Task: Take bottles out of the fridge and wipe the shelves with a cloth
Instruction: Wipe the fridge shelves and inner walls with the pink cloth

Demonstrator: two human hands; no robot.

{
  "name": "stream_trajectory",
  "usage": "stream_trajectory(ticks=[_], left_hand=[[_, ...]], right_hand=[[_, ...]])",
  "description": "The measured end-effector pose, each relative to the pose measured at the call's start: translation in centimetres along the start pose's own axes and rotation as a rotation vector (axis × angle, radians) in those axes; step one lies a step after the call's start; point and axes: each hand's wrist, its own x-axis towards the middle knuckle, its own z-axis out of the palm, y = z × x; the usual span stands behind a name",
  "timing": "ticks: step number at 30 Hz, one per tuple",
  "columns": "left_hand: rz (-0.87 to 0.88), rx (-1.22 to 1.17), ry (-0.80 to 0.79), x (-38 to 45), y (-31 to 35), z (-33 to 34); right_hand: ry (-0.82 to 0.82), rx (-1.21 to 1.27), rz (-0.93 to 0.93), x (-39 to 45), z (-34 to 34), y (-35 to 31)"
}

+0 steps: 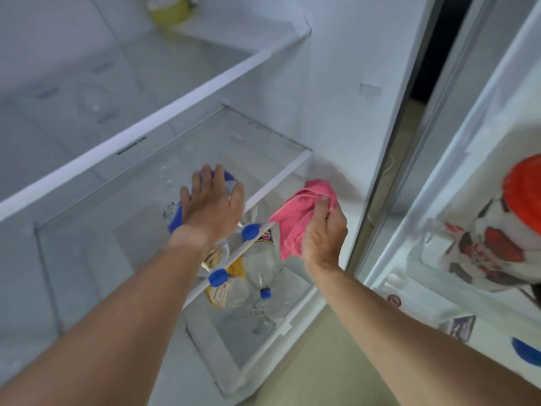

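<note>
I look down into an open fridge. My left hand (212,205) lies over a clear bottle with a blue label (174,216) on the middle glass shelf (257,142), fingers wrapped on it. My right hand (323,232) holds a bunched pink cloth (298,218) in front of the shelf's right front corner. Below the shelf, several clear bottles with blue caps (251,231) stand in the lower compartment, one with a yellow label (222,291).
The upper glass shelf (187,104) has a white front trim. A yellow-green container (168,8) stands at the top back. The open door on the right holds a red-lidded jar (524,189) and other items in its racks (424,276).
</note>
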Motion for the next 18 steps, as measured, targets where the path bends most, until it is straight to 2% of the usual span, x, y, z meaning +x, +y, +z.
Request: stream_trajectory(ticks=[1, 2, 4, 5, 7, 8, 10, 14, 18], left_hand=[[0.012, 0.007, -0.007, -0.2, 0.0, -0.1], [0.011, 0.003, -0.017, -0.3, 0.2, -0.4], [-0.026, -0.04, -0.004, -0.5, 0.6, -0.6], [-0.034, -0.057, 0.019, -0.6, 0.7, -0.5], [-0.035, -0.082, 0.102, -0.8, 0.7, -0.5], [-0.035, -0.101, 0.147, -0.7, 0.5, -0.7], [-0.033, -0.152, 0.166, 0.0, -0.1, -1.1], [-0.085, -0.126, 0.077, 1.9, -2.4, -0.7], [-0.128, -0.121, 0.061, 1.6, -2.3, 0.2]], right_hand=[[0.052, 0.054, -0.1, -0.5, 0.2, -1.3], [0.037, 0.071, -0.217, -0.5, 0.5, -2.7], [-0.14, -0.045, -0.413, 0.3, 2.0, -4.8], [-0.236, -0.209, -0.482, 1.3, 3.0, -5.2], [-0.386, -0.764, -0.614, 3.7, 5.3, -5.2], [-0.435, -1.011, -0.615, 4.6, 6.3, -5.3], [-0.537, -1.26, -0.574, 6.2, 7.6, -6.3], [-0.791, -1.422, -0.593, 8.5, 9.6, -8.2], [-0.848, -1.468, -0.678, 9.9, 12.5, -7.6]])
